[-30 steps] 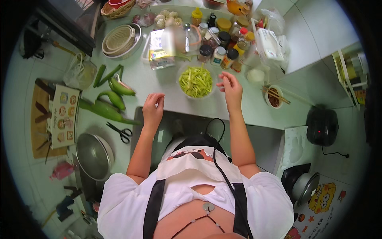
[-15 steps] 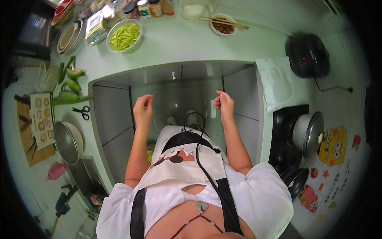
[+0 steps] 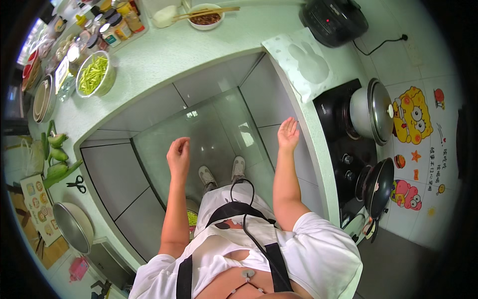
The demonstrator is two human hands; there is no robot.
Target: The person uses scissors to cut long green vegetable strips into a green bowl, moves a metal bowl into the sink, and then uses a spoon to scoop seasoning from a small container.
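Note:
Over the floor in front of my body, my left hand [image 3: 178, 153] hangs with its fingers loosely curled in and nothing seen in them. My right hand [image 3: 288, 133] is raised at the right, palm showing and fingers stretched, holding nothing. It is nearest to the counter edge by the black gas stove [image 3: 331, 117]. A lidded pot [image 3: 366, 114] sits on the stove's far burner, and a black wok [image 3: 377, 188] on the near one. Neither hand touches anything.
The pale counter [image 3: 149, 65] curves around me. On it stand a bowl of green strips [image 3: 94, 74], a bowl of dark food [image 3: 205, 19] with chopsticks across it, a black rice cooker [image 3: 333, 21], green peppers [image 3: 58, 154], scissors [image 3: 76, 184] and a metal bowl [image 3: 73, 226].
My view and body have turned to the right, bringing the stove closer. My right hand has opened from a loose curl and come near the stove-side counter. My left hand stays curled.

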